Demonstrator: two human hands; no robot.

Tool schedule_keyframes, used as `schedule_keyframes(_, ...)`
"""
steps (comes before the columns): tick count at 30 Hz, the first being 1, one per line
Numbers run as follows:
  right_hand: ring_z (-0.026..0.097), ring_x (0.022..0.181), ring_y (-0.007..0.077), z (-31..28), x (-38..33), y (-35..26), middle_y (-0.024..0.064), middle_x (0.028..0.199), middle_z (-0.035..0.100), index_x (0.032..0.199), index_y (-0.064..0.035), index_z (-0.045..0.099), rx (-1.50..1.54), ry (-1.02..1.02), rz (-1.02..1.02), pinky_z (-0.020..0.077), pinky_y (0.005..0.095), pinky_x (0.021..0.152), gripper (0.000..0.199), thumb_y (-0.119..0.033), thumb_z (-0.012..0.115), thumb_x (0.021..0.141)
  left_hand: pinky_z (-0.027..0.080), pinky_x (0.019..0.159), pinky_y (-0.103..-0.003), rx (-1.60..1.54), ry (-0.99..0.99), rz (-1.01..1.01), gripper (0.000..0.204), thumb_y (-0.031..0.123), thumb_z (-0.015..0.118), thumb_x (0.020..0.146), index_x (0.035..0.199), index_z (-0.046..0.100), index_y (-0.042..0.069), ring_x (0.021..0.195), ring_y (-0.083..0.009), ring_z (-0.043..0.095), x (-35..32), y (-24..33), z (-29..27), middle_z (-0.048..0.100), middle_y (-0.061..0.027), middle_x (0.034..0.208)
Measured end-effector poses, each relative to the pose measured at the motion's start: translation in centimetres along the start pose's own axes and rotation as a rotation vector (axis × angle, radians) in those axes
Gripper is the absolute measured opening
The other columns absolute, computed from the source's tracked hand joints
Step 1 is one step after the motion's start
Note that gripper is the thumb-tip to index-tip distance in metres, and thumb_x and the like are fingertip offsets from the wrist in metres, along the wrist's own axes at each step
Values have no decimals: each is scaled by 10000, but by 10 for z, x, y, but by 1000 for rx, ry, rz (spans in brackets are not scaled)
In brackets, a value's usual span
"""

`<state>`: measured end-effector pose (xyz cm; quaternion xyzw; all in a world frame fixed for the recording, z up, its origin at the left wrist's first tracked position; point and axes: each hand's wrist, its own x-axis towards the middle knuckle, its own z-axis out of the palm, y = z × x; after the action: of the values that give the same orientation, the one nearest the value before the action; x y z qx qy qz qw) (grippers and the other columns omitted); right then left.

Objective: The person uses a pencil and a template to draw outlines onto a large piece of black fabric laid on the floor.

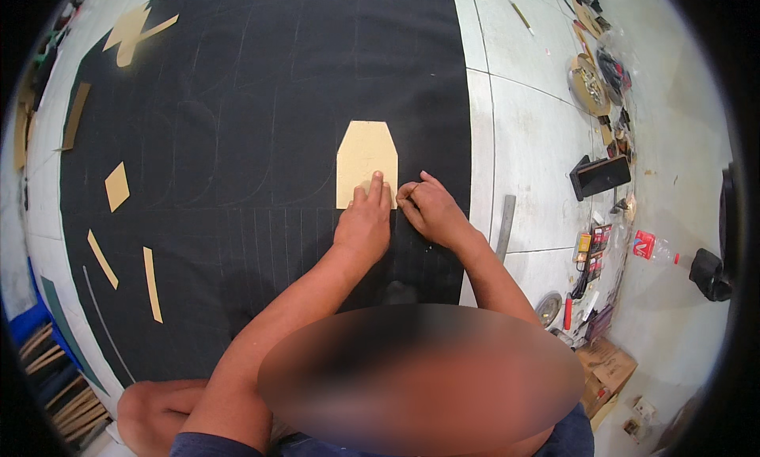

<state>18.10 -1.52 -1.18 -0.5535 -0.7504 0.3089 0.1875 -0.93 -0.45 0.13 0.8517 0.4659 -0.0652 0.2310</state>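
Note:
A tan card template [366, 152], straight-sided with a narrowed top, lies flat on a large sheet of black cloth [229, 132]. My left hand [366, 219] presses on its lower part with fingers stretched out. At the template's lower right edge, my right hand [431, 209] is pinched, thumb and forefinger together. Whatever it may hold is too small to make out. Thin pale lines, some straight and some curved, run across the cloth around the template.
More tan card pieces lie on the cloth's left side, among them a diamond [117, 187] and a strip [153, 285]. Right of the cloth, a metal ruler [506, 226] rests on white floor tiles [522, 132]. Along the wall are a round tin [587, 85] and a plastic bottle [655, 247].

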Motion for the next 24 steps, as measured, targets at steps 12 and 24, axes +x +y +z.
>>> schedule_keyframes(12, 708, 844, 252, -17, -5, 6, 158, 941, 725, 1111, 0, 684, 478, 381, 367, 543, 370, 794, 240, -223, 618, 1050, 560, 1040, -508, -77, -15, 33, 572, 84, 621, 908, 1473, 543, 121, 1399, -458, 483, -6, -4, -7, 369, -238, 1633)
schedule_keyframes(24, 545, 1327, 340, 37, -44, 0, 89, 1359, 659, 1233, -118, 687, -168, 320, 24, 373, 565, 1136, 292, -163, 681, 944, 371, 1185, -537, -157, 239, 127, 641, 114, 673, 837, 1435, 516, -55, 1416, -488, 453, -9, 0, 20, 445, -318, 1534)
